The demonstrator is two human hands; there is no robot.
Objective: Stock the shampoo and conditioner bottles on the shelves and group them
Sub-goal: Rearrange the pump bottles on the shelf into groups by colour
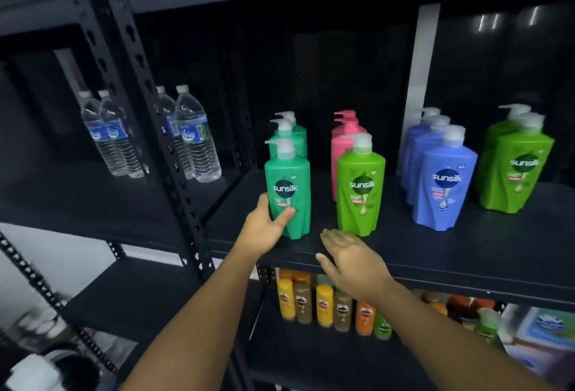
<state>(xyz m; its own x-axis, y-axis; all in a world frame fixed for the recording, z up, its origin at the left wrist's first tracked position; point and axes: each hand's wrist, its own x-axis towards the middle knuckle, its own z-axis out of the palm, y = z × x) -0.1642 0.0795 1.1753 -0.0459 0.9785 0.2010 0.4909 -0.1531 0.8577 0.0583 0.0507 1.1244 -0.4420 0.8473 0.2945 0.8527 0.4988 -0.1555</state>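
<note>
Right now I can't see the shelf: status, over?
Left hand grips front teal bottle. Right hand open, short of lime bottle. Lime bottle stands before pink bottles, off its group.

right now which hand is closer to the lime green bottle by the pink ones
Right. The right hand hovers just before the base of the lime green bottle; the left hand grips the teal bottle to its left.

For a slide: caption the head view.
Left hand grips a teal-green Sunsilk bottle on the shelf; right hand open before a lime-green bottle.
</note>
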